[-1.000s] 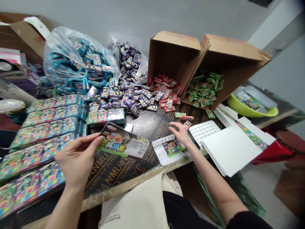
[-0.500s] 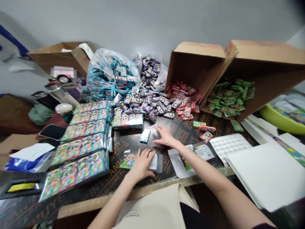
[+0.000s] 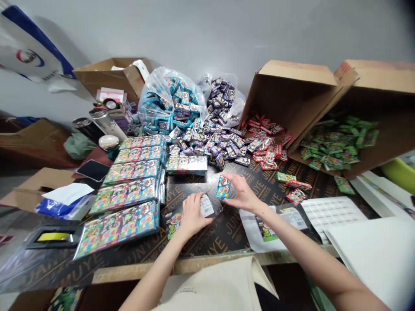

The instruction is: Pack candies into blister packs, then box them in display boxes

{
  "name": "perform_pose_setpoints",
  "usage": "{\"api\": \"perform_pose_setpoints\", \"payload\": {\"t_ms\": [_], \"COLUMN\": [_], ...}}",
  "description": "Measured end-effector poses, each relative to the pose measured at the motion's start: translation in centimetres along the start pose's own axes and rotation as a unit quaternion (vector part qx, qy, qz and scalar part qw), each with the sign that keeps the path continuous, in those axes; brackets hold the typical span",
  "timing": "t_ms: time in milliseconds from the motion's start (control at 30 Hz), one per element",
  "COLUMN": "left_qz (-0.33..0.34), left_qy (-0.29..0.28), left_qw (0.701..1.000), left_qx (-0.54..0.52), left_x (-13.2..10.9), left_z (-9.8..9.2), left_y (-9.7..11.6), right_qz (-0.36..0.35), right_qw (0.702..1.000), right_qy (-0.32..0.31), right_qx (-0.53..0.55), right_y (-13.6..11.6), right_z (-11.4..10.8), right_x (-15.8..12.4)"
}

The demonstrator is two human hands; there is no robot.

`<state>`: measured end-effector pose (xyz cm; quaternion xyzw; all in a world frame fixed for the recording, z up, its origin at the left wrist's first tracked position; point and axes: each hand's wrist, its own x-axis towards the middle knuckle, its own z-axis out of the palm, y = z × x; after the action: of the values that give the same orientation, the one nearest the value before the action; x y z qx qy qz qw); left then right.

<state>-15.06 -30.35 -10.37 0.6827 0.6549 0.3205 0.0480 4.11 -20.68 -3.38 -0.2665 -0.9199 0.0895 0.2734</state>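
Note:
Between the thumb and fingers of my right hand [image 3: 241, 192] is a small blue printed box [image 3: 223, 187], held up just above the table with its colourful face showing. My left hand [image 3: 193, 211] is closed over a flat printed plastic pouch [image 3: 206, 206], whose clear end and white label stick out past the fingers. The rest of that pouch is partly hidden beneath the hand. Behind both hands lies a shiny-topped row of small boxes [image 3: 187, 165]. A heap of purple packets [image 3: 210, 144] spreads further back.
On the left stand stacked rows of wrapped boxes [image 3: 125, 194]. A plastic bag of blue boxes [image 3: 171, 103] sits behind. Two cardboard cartons hold red packets [image 3: 266, 129] and green packets [image 3: 337, 142]. A label sheet [image 3: 330, 211] and white sheets [image 3: 372, 246] lie right.
My right hand has taken hold of the small blue box, lifted it and turned its printed face into view. My left hand's fingers have curled over the pouch. The view has shifted left.

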Motion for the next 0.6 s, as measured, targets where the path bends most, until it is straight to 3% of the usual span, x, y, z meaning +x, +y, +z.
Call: {"api": "perform_pose_setpoints", "payload": {"t_ms": [167,300,367,467,600], "left_qz": [0.052,0.097,0.096,0.065,0.053], "left_qy": [0.009,-0.007,-0.009,0.007,0.006], "left_qw": [0.999,0.995,0.995,0.998,0.998], "left_qx": [-0.011,-0.009,-0.009,-0.011,-0.025], "left_x": [0.9,1.0,1.1,1.2,1.4], "left_z": [-0.3,-0.5,-0.6,-0.5,-0.4], "left_y": [0.6,0.8,0.8,0.5,0.4], "right_qz": [-0.031,-0.066,-0.062,-0.019,-0.032], "right_qw": [0.994,0.985,0.988,0.998,0.996], "right_qy": [-0.108,-0.155,-0.138,-0.061,-0.071], "right_qx": [-0.006,0.040,0.037,0.024,0.042], "right_y": [-1.6,-1.5,-1.5,-1.9,-1.6], "right_z": [-0.8,-0.4,-0.1,0.5,1.4], "right_x": [-1.5,-1.6,-1.9,-2.5,-1.7]}}
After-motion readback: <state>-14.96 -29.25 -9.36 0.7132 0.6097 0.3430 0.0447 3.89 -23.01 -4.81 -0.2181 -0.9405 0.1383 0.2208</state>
